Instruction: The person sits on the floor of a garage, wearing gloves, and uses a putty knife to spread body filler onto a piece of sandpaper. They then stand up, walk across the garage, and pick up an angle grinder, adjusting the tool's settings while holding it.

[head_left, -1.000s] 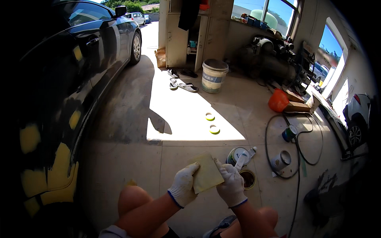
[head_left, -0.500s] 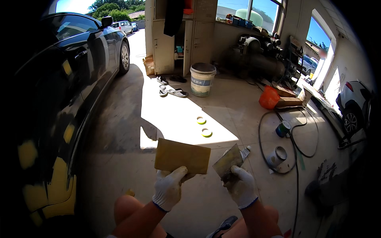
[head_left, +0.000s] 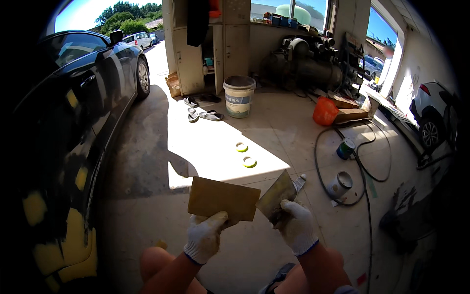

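Note:
My left hand point(head_left: 203, 238), in a white knit glove, grips a flat tan rectangular board point(head_left: 223, 198) by its lower edge, thumb on the near face. My right hand point(head_left: 297, 228), gloved too, is closed on a putty spreader point(head_left: 277, 196), a thin greyish plate with dark smears. The spreader tilts, its left corner close to the board's right edge; whether they touch I cannot tell. Just beyond the spreader shows a whitish tube point(head_left: 300, 182) with a cap, partly hidden. To my left stands a dark car point(head_left: 88, 98) with yellowish patches point(head_left: 73, 240) on its lower side.
Two rolls of tape point(head_left: 249, 161) lie at the edge of the sunlit floor. Beyond are sandals point(head_left: 211, 115), a white bucket point(head_left: 239, 98) and lockers point(head_left: 188, 63). At right, a hose point(head_left: 317, 161) loops around an open can point(head_left: 340, 183) and a blue can point(head_left: 345, 148), near an orange-red container point(head_left: 324, 111).
The spreader has come closer to the board and tilted more steeply. Both hands keep their holds. The view has shifted, so the room's things sit slightly further left.

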Tool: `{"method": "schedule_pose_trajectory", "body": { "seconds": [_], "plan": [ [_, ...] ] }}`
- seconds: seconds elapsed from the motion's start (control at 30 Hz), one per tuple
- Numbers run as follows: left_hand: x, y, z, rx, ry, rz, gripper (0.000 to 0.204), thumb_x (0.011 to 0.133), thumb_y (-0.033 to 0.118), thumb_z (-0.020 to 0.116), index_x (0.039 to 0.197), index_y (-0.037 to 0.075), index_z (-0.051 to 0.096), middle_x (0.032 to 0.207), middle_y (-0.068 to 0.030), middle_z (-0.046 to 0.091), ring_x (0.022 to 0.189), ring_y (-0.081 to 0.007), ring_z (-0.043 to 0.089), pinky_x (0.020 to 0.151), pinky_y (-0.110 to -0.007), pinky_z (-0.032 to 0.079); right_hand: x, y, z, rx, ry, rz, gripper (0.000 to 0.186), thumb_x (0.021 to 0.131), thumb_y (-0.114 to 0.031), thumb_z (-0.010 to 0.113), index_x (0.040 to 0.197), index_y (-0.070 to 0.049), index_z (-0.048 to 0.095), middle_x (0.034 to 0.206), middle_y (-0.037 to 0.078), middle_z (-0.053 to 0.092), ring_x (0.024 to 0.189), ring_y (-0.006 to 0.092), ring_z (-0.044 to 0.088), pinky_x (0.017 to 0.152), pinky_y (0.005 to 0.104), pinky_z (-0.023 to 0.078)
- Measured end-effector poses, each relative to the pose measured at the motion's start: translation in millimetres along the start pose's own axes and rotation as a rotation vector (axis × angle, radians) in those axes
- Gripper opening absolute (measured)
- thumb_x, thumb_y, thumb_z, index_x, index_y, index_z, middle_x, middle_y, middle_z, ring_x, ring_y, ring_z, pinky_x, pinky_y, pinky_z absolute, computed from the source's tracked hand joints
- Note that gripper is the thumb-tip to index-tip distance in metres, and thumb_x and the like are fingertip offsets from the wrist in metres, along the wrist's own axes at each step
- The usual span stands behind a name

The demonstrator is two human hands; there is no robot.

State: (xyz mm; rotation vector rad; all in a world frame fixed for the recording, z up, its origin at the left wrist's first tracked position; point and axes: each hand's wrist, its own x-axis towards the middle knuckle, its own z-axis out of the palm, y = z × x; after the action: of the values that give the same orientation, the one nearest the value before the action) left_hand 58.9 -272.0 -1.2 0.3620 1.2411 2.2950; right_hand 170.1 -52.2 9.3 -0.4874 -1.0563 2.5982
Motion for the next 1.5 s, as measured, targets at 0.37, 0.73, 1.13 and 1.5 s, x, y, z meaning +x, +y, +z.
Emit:
{"method": "schedule_pose_trajectory", "body": {
  "seconds": [0.37,0.73,1.13,1.5],
  "plan": [
    [-13.3,-2.4,-9.0,0.456,-0.166,0.079,0.029,0.103,0.003,0.065,0.132,0.001,0.067,0.117,-0.0066,0.074,0.099,-0.0133,0.068,0.085,-0.028,0.055,-2.2,18.3,5.5,-0.085,0.048,0.024,0.024,0.099,-0.01,0.059,0.122,-0.002,0.062,0.107,0.012,0.073,0.084,0.0199,0.074,0.064,0.0316,0.062],
    [-5.3,2.5,3.9,1.172,-0.288,0.045,0.04,0.1,0.01,0.065,0.139,0.001,0.065,0.101,-0.0072,0.078,0.095,-0.0146,0.073,0.083,-0.034,0.059,-18.7,11.4,22.4,-0.086,-0.055,-0.052,0.029,0.099,-0.009,0.056,0.126,-0.001,0.06,0.11,0.012,0.072,0.09,0.0215,0.073,0.071,0.0331,0.061],
    [-2.1,10.6,-6.5,0.187,-0.085,-0.077,0.034,0.097,0.003,0.064,0.13,-0.004,0.066,0.114,-0.015,0.076,0.101,-0.0233,0.074,0.088,-0.036,0.061,0.0,11.8,-0.2,-0.143,0.081,-0.089,0.035,0.095,-0.006,0.052,0.129,-0.002,0.059,0.117,0.011,0.069,0.095,0.0197,0.07,0.078,0.035,0.06],
    [11.2,6.0,-25.9,0.472,-0.169,0.027,0.022,0.095,-0.001,0.066,0.112,0.003,0.079,0.134,-0.018,0.071,0.114,-0.0225,0.069,0.097,-0.034,0.057,-4.6,1.3,25.0,-0.063,0.056,-0.173,0.033,0.1,-0.011,0.053,0.129,0.002,0.062,0.111,0.009,0.07,0.095,0.0171,0.07,0.086,0.0326,0.06]
  ]
}}
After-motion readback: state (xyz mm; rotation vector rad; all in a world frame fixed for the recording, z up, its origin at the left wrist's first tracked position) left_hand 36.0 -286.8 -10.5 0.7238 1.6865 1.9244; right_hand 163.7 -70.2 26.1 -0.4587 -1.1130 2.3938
